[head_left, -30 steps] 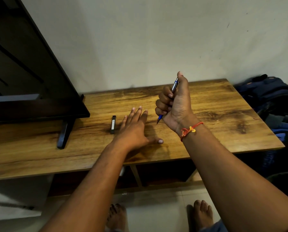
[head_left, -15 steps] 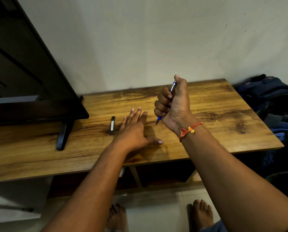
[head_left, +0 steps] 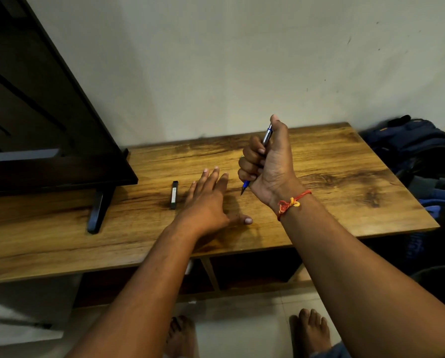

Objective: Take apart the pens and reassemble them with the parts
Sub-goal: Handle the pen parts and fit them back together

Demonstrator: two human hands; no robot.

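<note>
The right hand has a tight grip on a pen. The left hand lies flat on the counter.

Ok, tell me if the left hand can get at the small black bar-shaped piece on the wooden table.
Probably yes. The left hand is open, low over the wooden table, and the small black bar-shaped piece lies just beside its fingers with only bare wood between.
</note>
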